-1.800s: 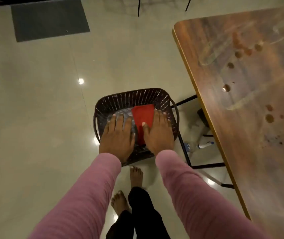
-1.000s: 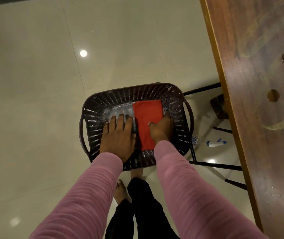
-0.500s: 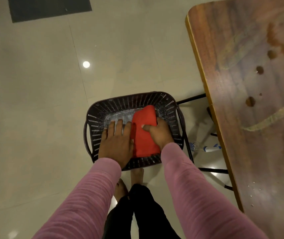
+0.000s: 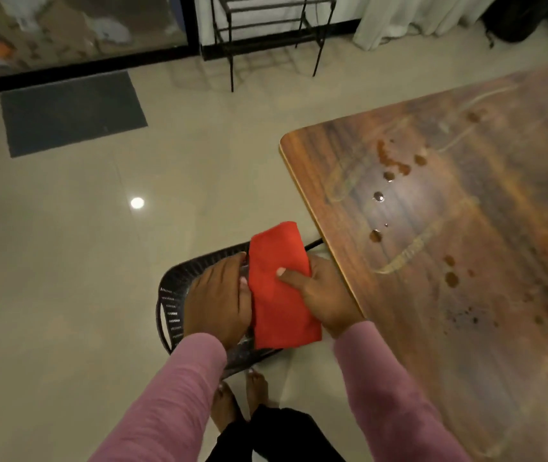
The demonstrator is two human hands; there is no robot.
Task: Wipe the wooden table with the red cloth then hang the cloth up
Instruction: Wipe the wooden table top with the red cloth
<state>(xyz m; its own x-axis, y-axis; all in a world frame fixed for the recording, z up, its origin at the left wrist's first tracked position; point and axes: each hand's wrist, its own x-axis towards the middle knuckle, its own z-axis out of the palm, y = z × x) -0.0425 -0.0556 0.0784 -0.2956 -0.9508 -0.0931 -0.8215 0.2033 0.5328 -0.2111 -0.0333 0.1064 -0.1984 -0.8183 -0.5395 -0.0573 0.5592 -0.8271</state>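
Note:
A folded red cloth (image 4: 277,281) is lifted above the dark plastic basket (image 4: 174,295) on the floor. My right hand (image 4: 320,296) grips its right side, thumb across the top. My left hand (image 4: 217,303) holds the cloth's left edge, fingers curled against it. The wooden table (image 4: 465,245) stands to the right, its top marked with brown drops, splashes and dried smear rings.
A black metal rack (image 4: 266,31) stands at the back by the wall, with a dark floor mat (image 4: 72,111) to its left. The floor is shiny beige tile. My bare feet (image 4: 242,398) are below the basket. White curtains hang at the back right.
The cloth has come up out of the basket, held by both hands. The view has tilted up, showing the rack, the mat and more of the table.

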